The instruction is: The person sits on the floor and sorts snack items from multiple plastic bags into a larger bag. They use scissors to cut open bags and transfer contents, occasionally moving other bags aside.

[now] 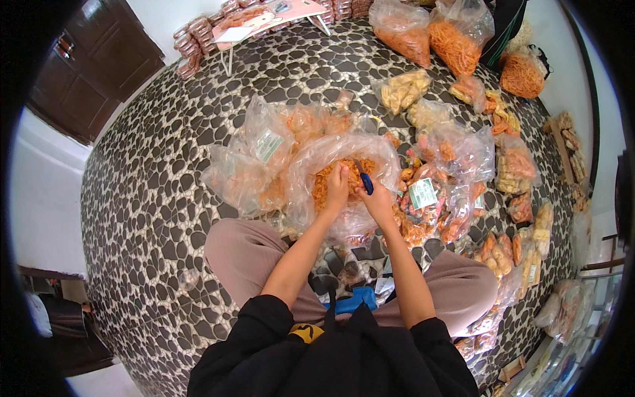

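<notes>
A large clear plastic bag [342,144] stands open on the floor before me, its rim folded outward around orange snack pieces [325,191]. My left hand [338,186] is over the bag's mouth with its fingers together; whether it grips some of the pieces is unclear. My right hand [376,198] is closed on a blue-handled tool [366,183], perhaps a knife or scissors, whose far end points into the bag. Both hands are close together. A bag with a green and white label [423,193] lies right of my right hand, and another labelled bag [269,146] lies left of the open one.
Several bags of snacks [516,159] lie along the right. Bulging bags of orange snacks [459,44] stand at the back. A low pink table [292,10] is at the back left, beside stacked packs [193,44]. A blue item [357,299] lies between my crossed legs.
</notes>
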Demonstrator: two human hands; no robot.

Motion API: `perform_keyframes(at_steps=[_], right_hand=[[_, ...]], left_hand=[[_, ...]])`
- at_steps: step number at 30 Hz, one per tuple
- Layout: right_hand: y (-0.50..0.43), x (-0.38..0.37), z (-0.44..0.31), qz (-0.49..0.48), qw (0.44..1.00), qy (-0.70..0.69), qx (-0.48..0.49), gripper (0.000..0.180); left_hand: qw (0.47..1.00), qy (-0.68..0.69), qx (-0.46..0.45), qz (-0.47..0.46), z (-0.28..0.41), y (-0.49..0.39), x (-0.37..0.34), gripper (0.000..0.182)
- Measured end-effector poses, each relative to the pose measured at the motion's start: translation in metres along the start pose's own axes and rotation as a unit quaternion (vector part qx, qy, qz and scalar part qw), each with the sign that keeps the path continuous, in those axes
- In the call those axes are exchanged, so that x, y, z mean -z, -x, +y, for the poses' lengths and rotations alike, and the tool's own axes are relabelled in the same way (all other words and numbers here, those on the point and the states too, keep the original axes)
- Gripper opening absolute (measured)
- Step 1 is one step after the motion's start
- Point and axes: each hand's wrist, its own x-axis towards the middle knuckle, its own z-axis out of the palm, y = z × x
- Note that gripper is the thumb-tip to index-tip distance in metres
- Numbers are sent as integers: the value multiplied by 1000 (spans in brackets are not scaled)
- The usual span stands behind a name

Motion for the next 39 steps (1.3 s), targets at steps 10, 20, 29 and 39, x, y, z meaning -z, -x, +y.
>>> perform_keyframes(at_steps=[10,20,29,39], right_hand=[[-7,11,8,-30,996,68,-40,20],[-6,-5,-1,-100,995,1,2,22],[-14,-5,18,-81,987,-71,-121,18],[-12,-5,30,-108,963,-137,-205,19]], left_hand=[[982,141,125,12,-14,-3,14,44],[991,84,101,-33,-4,-1,20,42],[986,-115,-105,-53,-7,0,22,32],[954,-196,-127,-190,11,3,27,18]])
